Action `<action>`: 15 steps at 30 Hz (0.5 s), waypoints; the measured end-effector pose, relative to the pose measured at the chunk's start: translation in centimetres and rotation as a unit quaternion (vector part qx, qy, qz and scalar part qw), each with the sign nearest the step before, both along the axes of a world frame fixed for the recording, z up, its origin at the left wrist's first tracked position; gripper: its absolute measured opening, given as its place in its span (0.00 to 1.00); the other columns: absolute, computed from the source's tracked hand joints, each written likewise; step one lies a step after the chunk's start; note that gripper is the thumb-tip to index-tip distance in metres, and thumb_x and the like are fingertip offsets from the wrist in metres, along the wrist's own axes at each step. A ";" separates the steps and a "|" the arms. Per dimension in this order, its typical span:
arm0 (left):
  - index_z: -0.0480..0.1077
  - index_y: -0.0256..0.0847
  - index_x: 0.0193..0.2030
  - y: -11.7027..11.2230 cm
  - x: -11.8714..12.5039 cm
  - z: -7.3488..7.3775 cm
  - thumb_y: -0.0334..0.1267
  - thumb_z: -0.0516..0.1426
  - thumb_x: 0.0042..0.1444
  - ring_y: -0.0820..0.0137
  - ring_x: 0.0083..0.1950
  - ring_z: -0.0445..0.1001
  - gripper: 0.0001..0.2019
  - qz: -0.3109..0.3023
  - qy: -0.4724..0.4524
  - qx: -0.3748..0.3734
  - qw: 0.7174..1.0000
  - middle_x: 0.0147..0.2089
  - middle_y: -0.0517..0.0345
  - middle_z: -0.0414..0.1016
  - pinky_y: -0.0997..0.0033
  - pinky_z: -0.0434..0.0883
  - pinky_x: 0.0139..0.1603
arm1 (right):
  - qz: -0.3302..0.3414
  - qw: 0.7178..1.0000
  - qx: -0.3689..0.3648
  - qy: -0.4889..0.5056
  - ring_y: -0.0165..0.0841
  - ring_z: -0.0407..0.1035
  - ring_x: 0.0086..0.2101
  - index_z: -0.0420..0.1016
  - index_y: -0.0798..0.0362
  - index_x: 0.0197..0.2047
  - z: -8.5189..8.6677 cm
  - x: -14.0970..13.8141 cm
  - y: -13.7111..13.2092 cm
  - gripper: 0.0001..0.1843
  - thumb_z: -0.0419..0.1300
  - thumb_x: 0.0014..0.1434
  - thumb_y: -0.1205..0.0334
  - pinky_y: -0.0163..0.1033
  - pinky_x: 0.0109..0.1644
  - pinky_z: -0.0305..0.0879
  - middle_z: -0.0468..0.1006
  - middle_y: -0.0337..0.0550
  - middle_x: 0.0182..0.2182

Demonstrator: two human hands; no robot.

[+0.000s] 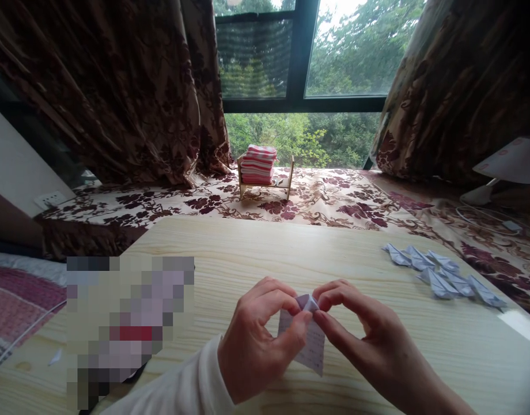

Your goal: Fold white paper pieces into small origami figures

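A partly folded sheet of paper with faint printed or written lines is held above the table, its upper end creased into a small peak. My left hand pinches the top left of that fold between thumb and fingers. From the other side, my right hand grips the fold's right corner in a pinch. The fingertips of both hands almost meet at the peak and cover part of it. Below them the lower end of the paper hangs free, ending in a slanted point.
Several folded paper pieces lie at the right of the wooden table. A blurred-out object and a paper scrap are at left. Behind stand a small rack with striped cloths and a lamp.
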State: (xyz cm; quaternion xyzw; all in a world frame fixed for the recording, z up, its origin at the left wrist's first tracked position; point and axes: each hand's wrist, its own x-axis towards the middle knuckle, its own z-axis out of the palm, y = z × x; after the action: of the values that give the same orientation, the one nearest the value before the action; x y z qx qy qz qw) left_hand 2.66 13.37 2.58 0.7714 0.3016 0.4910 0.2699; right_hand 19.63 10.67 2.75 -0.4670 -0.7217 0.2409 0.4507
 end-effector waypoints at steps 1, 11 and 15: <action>0.70 0.37 0.27 0.0 0.0 0.0 0.25 0.57 0.53 0.69 0.35 0.73 0.06 0.003 0.000 0.004 1.000 0.31 0.51 0.75 0.70 0.73 0.38 | 0.001 1.000 0.006 -0.005 0.31 0.71 0.33 0.70 0.50 0.30 0.0 0.0 0.0 0.05 0.58 0.59 0.65 0.34 0.36 0.67 0.76 0.39 0.30; 0.70 0.37 0.29 -0.2 0.3 0.1 0.21 0.57 0.51 0.70 0.34 0.72 0.07 -0.011 0.016 0.093 0.995 0.30 0.53 0.75 0.70 0.72 0.37 | -0.038 0.999 0.035 0.002 0.31 0.71 0.32 0.73 0.50 0.36 0.0 -0.1 -0.2 0.02 0.61 0.58 0.65 0.34 0.36 0.68 0.77 0.38 0.30; 0.70 0.37 0.28 -0.4 0.4 0.3 0.23 0.57 0.52 0.70 0.33 0.71 0.07 -0.012 0.036 0.106 0.994 0.30 0.53 0.75 0.70 0.72 0.35 | -0.021 0.999 0.025 0.005 0.31 0.70 0.31 0.72 0.51 0.30 0.4 0.0 -0.1 0.06 0.58 0.59 0.67 0.34 0.35 0.66 0.76 0.39 0.28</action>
State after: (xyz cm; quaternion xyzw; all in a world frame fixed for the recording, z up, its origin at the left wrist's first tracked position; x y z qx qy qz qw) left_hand 3.02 12.94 2.87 0.8166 0.2479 0.4888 0.1812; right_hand 19.62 10.55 3.11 -0.4692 -0.7151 0.2161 0.4709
